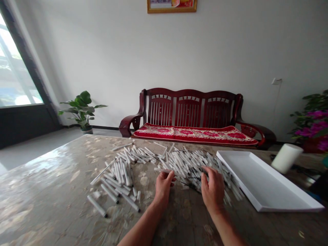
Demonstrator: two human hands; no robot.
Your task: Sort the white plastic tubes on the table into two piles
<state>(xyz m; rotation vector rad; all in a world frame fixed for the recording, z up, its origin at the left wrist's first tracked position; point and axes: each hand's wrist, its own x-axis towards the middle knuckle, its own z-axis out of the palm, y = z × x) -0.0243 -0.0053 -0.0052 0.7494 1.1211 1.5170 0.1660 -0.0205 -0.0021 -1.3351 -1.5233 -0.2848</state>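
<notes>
A heap of slim white pen-like tubes (188,162), some with dark ends, covers the middle of the table. My left hand (163,188) is closed at the heap's near edge, pinching a white pen barrel (159,169) that points left. To the right, my right hand (213,188) is bent over the heap with thumb and fingers together. Something dark shows at its fingertips, too small to name. Thin black pieces (193,178) lie between the hands. Left of them rests a looser group of white pens with dark tips (110,194).
A shallow white tray (274,181) stands right of the heap, with a white cylinder (287,158) behind it. The patterned tabletop (51,205) reaches toward a red wooden bench (188,109). Potted plants (83,109) stand on both sides.
</notes>
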